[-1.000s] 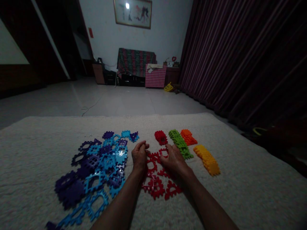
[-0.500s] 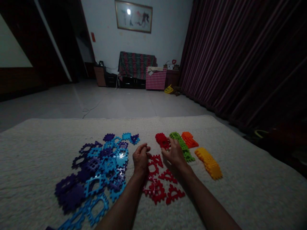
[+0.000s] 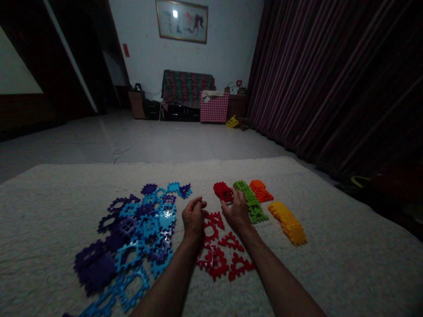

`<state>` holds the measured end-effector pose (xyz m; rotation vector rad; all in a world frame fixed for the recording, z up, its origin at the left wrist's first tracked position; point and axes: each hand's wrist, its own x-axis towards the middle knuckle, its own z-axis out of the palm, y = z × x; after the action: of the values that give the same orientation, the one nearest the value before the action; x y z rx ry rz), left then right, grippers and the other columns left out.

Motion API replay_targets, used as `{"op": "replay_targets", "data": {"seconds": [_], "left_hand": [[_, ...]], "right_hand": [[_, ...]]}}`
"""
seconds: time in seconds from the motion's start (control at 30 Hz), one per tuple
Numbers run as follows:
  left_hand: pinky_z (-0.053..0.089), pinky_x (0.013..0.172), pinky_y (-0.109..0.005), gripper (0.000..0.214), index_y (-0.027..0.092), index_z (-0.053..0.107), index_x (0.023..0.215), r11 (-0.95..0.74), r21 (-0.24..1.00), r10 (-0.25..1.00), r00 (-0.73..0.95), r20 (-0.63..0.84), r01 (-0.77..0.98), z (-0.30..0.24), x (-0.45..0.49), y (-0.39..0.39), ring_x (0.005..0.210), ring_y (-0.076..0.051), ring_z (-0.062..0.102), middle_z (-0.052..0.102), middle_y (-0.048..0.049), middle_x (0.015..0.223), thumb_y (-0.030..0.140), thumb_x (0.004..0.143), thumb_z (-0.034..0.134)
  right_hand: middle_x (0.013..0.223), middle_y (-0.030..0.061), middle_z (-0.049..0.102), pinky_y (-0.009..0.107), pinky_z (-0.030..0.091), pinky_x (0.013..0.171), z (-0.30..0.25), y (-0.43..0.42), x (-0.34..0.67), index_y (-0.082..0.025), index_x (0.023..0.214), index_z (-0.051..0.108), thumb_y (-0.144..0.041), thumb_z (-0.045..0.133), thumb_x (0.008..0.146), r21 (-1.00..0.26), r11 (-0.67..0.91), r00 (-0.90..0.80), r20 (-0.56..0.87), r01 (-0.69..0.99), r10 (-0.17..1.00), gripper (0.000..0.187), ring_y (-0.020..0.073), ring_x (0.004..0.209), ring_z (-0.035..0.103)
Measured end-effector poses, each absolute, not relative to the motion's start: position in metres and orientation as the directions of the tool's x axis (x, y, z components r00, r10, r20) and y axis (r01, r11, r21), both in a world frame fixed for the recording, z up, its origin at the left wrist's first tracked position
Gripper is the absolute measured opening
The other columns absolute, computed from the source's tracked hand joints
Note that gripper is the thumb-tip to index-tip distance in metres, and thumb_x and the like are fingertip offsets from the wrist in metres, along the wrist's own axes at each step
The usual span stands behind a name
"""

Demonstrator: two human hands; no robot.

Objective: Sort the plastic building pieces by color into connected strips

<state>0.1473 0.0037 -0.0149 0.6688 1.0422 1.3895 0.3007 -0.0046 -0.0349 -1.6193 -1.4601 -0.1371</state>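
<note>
On the pale mat [image 3: 350, 259], the red stack [image 3: 221, 190] was seen lying toward the far edge, slightly right of the middle. Its near end was pinched between the thumb and fingers of the right hand [image 3: 238, 211], beside the green row [image 3: 250, 201]. The left hand [image 3: 192, 218] was held loosely curled, thumb close to the fingertips; whether anything was gripped in it could not be told. Between the forearms, loose red pieces [image 3: 218, 265], some open-framed and some triangular, were spread flat.

The orange pile [image 3: 260, 191] was set beyond the green row, and the yellow row [image 3: 288, 223] was laid nearest the mat's right edge. Toward the left edge, blue and purple pieces [image 3: 127, 225] were heaped, overlapping one another.

The red pieces were judged to be light, fairly stiff plastic, smooth-faced and so a little slippery, and unlikely to be broken by a normal grip. The best hold was judged to be offered by the toothed rims, taken at opposite sides, or by the bars of the open frames; the stack could easily be skewed by a sideways push.
</note>
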Motion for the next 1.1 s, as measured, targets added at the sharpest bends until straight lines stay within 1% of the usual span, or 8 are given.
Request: {"op": "replay_targets", "data": {"seconds": [0.2, 0.3, 0.37, 0.47, 0.6, 0.73, 0.83, 1.1], "left_hand": [[0.04, 0.048, -0.022, 0.044, 0.012, 0.068, 0.096, 0.094, 0.885, 0.978, -0.125, -0.168, -0.455, -0.017, 0.147, 0.004, 0.049, -0.01, 0.056, 0.067, -0.0051, 0.076, 0.038, 0.06, 0.07], [0.041, 0.048, -0.022, 0.042, 0.011, 0.068, 0.096, 0.079, 0.891, 0.982, -0.121, -0.148, -0.447, -0.021, 0.146, 0.006, 0.049, -0.009, 0.056, 0.067, -0.0051, 0.076, 0.036, 0.062, 0.068], [0.041, 0.049, -0.022, 0.041, 0.012, 0.068, 0.096, 0.077, 0.887, 0.982, -0.118, -0.147, -0.456, -0.023, 0.145, 0.007, 0.049, -0.009, 0.055, 0.067, -0.0047, 0.076, 0.035, 0.063, 0.067], [0.042, 0.05, -0.023, 0.042, 0.012, 0.068, 0.097, 0.083, 0.874, 0.981, -0.114, -0.155, -0.479, -0.024, 0.144, 0.008, 0.05, -0.009, 0.055, 0.067, -0.0052, 0.076, 0.036, 0.063, 0.067], [0.044, 0.053, -0.025, 0.042, 0.012, 0.067, 0.098, 0.081, 0.85, 0.981, -0.109, -0.161, -0.521, -0.022, 0.142, 0.009, 0.053, -0.01, 0.056, 0.067, -0.0056, 0.077, 0.035, 0.064, 0.066], [0.044, 0.054, -0.024, 0.043, 0.012, 0.066, 0.101, 0.086, 0.826, 0.976, -0.118, -0.181, -0.557, -0.022, 0.139, 0.012, 0.055, -0.01, 0.058, 0.067, -0.0048, 0.076, 0.033, 0.063, 0.064], [0.044, 0.055, -0.024, 0.041, 0.013, 0.066, 0.099, 0.07, 0.817, 0.971, -0.15, -0.188, -0.573, -0.023, 0.138, 0.014, 0.056, -0.01, 0.058, 0.067, -0.0038, 0.075, 0.032, 0.062, 0.063], [0.044, 0.057, -0.022, 0.038, 0.013, 0.067, 0.097, 0.06, 0.826, 0.96, -0.194, -0.201, -0.561, -0.024, 0.138, 0.016, 0.059, -0.01, 0.059, 0.067, -0.0035, 0.074, 0.029, 0.063, 0.062]], "right_hand": [[0.117, 0.0152, 0.053, 0.044, 0.044, 0.102, -0.028, -0.009, 0.296, -0.014, 0.124, 0.051, -0.024, 0.059, 0.078, -0.512, 0.13, 0.282, 0.647, 0.849, 0.708, 0.047, 0.0273, 0.113, 0.051], [0.114, 0.0138, 0.056, 0.043, 0.043, 0.102, -0.022, -0.015, 0.294, -0.015, 0.117, 0.056, -0.023, 0.054, 0.082, -0.524, 0.159, 0.275, 0.653, 0.837, 0.705, 0.036, 0.026, 0.112, 0.052], [0.106, 0.0105, 0.059, 0.039, 0.046, 0.096, -0.017, -0.021, 0.293, -0.018, 0.108, 0.06, -0.02, 0.05, 0.084, -0.549, 0.191, 0.231, 0.607, 0.813, 0.76, 0.027, 0.0232, 0.104, 0.056], [0.098, 0.0068, 0.062, 0.032, 0.051, 0.081, -0.011, -0.035, 0.292, -0.019, 0.101, 0.062, -0.016, 0.049, 0.081, -0.608, 0.242, 0.123, 0.495, 0.757, 0.86, 0.025, 0.0187, 0.088, 0.059], [0.098, 0.0061, 0.062, 0.029, 0.05, 0.077, -0.001, -0.057, 0.287, -0.019, 0.097, 0.063, -0.013, 0.05, 0.078, -0.647, 0.353, -0.031, 0.454, 0.676, 0.89, 0.024, 0.0176, 0.09, 0.059], [0.093, 0.0047, 0.059, 0.031, 0.047, 0.082, 0.012, -0.072, 0.279, -0.02, 0.093, 0.065, -0.01, 0.053, 0.078, -0.579, 0.439, -0.251, 0.378, 0.687, 0.891, 0.022, 0.018, 0.091, 0.056], [0.099, 0.0053, 0.058, 0.034, 0.045, 0.086, 0.019, -0.077, 0.274, -0.02, 0.094, 0.067, -0.007, 0.057, 0.074, -0.49, 0.472, -0.387, 0.271, 0.733, 0.882, 0.026, 0.0196, 0.096, 0.053], [0.104, 0.0055, 0.055, 0.035, 0.042, 0.089, 0.018, -0.082, 0.269, -0.02, 0.087, 0.064, -0.013, 0.061, 0.077, -0.394, 0.456, -0.433, 0.152, 0.798, 0.889, 0.012, 0.0208, 0.1, 0.048]]}}
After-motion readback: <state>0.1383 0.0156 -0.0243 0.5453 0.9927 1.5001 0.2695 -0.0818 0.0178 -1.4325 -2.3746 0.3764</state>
